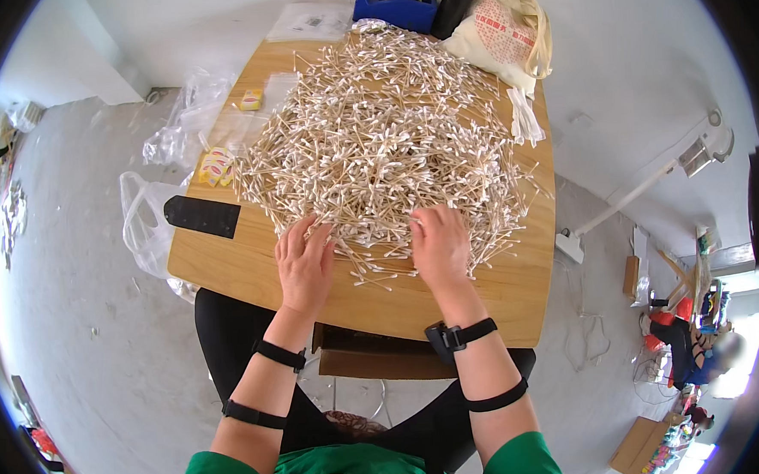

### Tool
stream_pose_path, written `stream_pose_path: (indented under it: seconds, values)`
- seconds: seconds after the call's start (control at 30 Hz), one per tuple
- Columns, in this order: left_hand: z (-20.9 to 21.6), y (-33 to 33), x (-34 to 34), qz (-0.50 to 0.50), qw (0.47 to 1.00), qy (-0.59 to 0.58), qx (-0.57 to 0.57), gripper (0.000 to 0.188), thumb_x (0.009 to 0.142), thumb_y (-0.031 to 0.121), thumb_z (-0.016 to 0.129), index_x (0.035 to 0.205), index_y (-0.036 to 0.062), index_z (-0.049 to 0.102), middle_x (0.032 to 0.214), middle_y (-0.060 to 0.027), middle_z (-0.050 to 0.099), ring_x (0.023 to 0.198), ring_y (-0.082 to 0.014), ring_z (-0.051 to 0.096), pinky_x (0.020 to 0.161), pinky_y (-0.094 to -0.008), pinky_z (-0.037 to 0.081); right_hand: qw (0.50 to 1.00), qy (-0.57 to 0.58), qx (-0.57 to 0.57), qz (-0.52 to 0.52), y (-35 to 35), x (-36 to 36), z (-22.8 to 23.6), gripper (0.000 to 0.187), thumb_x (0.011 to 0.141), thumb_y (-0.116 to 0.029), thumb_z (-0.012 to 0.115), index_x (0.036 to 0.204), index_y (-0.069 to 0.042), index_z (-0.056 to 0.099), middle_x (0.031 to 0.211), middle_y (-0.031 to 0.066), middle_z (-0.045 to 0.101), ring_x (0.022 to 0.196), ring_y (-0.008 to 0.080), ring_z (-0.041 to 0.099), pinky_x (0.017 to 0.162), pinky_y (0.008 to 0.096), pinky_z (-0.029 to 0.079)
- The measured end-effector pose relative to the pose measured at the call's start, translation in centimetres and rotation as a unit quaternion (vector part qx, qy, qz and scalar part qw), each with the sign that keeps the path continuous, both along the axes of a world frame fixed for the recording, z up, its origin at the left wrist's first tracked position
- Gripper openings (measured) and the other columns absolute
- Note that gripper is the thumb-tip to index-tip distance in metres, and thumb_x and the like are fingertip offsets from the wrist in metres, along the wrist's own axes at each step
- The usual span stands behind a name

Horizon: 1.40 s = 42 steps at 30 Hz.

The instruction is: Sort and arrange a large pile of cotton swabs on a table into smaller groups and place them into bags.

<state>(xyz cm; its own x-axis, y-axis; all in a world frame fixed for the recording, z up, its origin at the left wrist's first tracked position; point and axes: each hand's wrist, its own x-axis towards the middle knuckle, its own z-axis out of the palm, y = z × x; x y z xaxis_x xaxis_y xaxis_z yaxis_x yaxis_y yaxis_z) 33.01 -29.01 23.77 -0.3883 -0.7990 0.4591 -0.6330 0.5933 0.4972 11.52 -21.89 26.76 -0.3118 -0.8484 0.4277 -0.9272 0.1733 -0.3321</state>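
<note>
A wide heap of cotton swabs (383,142) with white tips and pale sticks covers much of the wooden table (235,266). At the heap's near left edge rests my left hand (305,265), its fingers bent and slightly parted, with the fingertips among the swabs. My right hand (442,244) is at the near right edge. Its fingers curl together on some swabs, and the fingertips are partly hidden. Between the two hands, a few loose swabs lie scattered on the wood.
Left of the heap are a black flat strip (202,216), yellow labels (216,167), a small yellow box (251,99) and clear plastic bags (186,118). A blue tape dispenser (395,10), a black bottle (455,6) and a cloth bag (502,29) stand along the far edge.
</note>
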Motion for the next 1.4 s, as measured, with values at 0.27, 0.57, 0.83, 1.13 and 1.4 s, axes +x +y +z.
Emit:
stream_pose_path:
  seconds: [0.27, 0.57, 0.83, 1.13, 1.4]
  values:
    - [-1.7, -0.5, -1.6, 0.058, 0.997, 0.057, 0.012, 0.038, 0.087, 0.010, 0.064, 0.124, 0.0073, 0.055, 0.134, -0.0136, 0.049, 0.129, -0.0345, 0.042, 0.109, -0.0461, 0.032, 0.997, -0.033, 0.045, 0.046, -5.5, 5.1, 1.3, 0.012, 0.084, -0.016, 0.068, 0.088, -0.008, 0.061, 0.092, 0.0057, 0.058, 0.091, 0.0260, 0.059, 0.077, 0.0359, 0.050]
    - [-1.8, -0.8, -1.4, 0.058, 0.995, 0.074, 0.026, 0.034, 0.089, 0.010, 0.062, 0.122, 0.0056, 0.054, 0.131, -0.0147, 0.051, 0.126, -0.0354, 0.046, 0.107, -0.0471, 0.034, 0.996, 0.039, 0.071, -0.021, -6.9, 4.7, 0.3, 0.013, 0.086, -0.018, 0.064, 0.088, -0.006, 0.059, 0.092, 0.0105, 0.058, 0.090, 0.0273, 0.060, 0.076, 0.0386, 0.050]
    - [-2.3, -0.9, -1.1, 0.086, 0.992, 0.091, 0.018, 0.040, 0.090, 0.011, 0.061, 0.128, 0.0049, 0.049, 0.136, -0.0156, 0.048, 0.131, -0.0366, 0.041, 0.109, -0.0487, 0.033, 0.995, -0.062, -0.064, -0.043, -4.8, 2.2, 2.6, 0.006, 0.086, -0.013, 0.065, 0.084, -0.008, 0.062, 0.080, 0.0076, 0.059, 0.070, 0.0268, 0.061, 0.060, 0.0385, 0.049]
    - [-2.3, -0.8, -1.5, 0.084, 0.994, 0.071, 0.023, 0.045, 0.091, 0.013, 0.060, 0.133, 0.0056, 0.047, 0.139, -0.0156, 0.046, 0.133, -0.0372, 0.039, 0.111, -0.0490, 0.031, 0.942, -0.331, 0.027, 0.049, 6.8, 3.0, 4.6, 0.007, 0.087, -0.007, 0.065, 0.083, -0.004, 0.061, 0.073, 0.0059, 0.055, 0.060, 0.0175, 0.054, 0.053, 0.0298, 0.043]
    - [-1.6, -0.6, -1.5, 0.020, 0.999, -0.035, 0.021, 0.045, 0.093, 0.024, 0.060, 0.136, 0.0152, 0.055, 0.151, -0.0155, 0.036, 0.138, -0.0387, 0.033, 0.114, -0.0516, 0.026, 0.963, -0.191, 0.153, 0.113, 13.3, 6.3, 1.4, 0.015, 0.081, -0.008, 0.069, 0.094, -0.007, 0.064, 0.087, 0.0101, 0.062, 0.070, 0.0306, 0.061, 0.060, 0.0392, 0.050]
